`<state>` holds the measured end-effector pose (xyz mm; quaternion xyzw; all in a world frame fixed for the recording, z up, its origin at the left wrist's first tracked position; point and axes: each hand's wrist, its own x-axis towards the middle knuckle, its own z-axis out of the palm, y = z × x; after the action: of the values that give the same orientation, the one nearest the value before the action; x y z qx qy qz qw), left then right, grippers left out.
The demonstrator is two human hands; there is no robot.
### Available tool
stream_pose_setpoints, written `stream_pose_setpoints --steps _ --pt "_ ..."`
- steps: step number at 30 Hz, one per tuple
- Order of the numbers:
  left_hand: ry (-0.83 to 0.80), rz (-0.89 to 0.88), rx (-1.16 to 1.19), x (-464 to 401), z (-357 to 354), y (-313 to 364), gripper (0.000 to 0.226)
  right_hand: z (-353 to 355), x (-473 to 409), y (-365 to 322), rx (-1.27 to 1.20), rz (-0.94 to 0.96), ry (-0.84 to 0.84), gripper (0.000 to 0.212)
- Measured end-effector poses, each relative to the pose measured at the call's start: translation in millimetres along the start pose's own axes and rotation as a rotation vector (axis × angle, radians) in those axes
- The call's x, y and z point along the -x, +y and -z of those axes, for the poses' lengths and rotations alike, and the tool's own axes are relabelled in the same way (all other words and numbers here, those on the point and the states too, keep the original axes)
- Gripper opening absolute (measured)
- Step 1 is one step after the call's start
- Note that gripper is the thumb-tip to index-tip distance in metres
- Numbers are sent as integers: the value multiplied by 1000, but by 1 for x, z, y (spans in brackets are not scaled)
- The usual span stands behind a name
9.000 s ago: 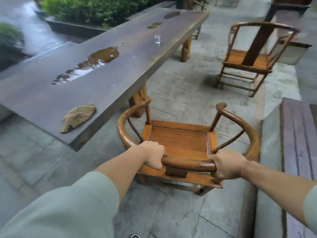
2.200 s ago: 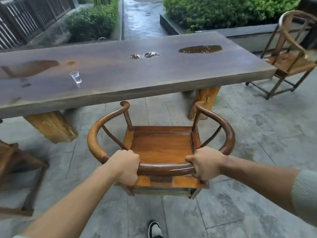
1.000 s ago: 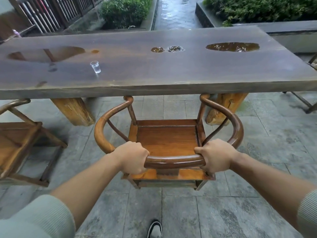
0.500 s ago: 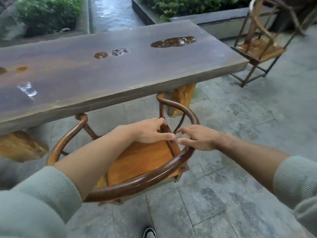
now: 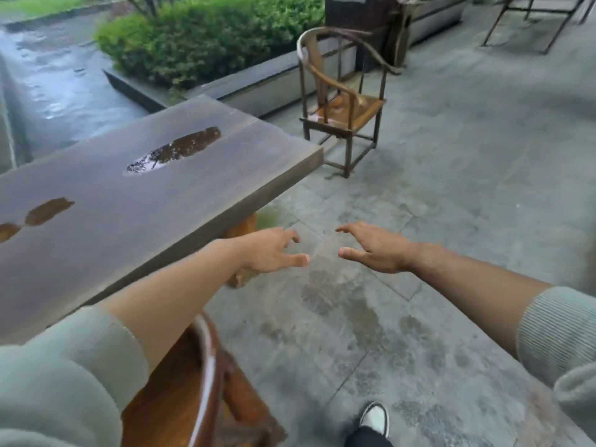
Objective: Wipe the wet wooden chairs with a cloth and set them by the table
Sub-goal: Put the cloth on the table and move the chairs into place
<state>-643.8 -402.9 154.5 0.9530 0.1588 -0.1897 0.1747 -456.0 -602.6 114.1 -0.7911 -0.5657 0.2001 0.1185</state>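
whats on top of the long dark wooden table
On the long dark wooden table lie a large puddle and two smaller wet patches. The left forearm hides part of its near edge; its left end is out of frame.

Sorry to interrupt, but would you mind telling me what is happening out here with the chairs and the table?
A person is setting wooden chairs by a long table on a wet stone patio. One chair stands at the table's near side, under the left arm. Both the left hand and the right hand are open and hold nothing, reaching forward over the paving. Another chair stands beyond the table's end. Puddles lie on the tabletop. No cloth is in view.
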Motion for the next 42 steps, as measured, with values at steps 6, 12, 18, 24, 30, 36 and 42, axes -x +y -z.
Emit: stream_pose_setpoints --steps 6,12,18,24,30,36,42 --pt "-11 -21 -51 -166 116 63 77 140 -51 137 -5 -67 137 67" --pt "56 -92 -93 -353 220 94 66 250 -137 274 28 -134 227 64" --pt "93 -130 -77 -547 295 67 58 318 -276 400 82 -156 191 64" --pt "138 -91 -6 -704 392 5 54 405 -438 487 25 -189 142 61" --pt "201 -16 -35 -828 488 -74 52 470 -618 550 -15 -114 126 69" --pt "226 130 -44 -950 558 -168 55 522 -845 590 -27 87 107 68" --pt "346 289 59 -1009 631 -263 45 564 -1039 584 -39 163 -2 74"
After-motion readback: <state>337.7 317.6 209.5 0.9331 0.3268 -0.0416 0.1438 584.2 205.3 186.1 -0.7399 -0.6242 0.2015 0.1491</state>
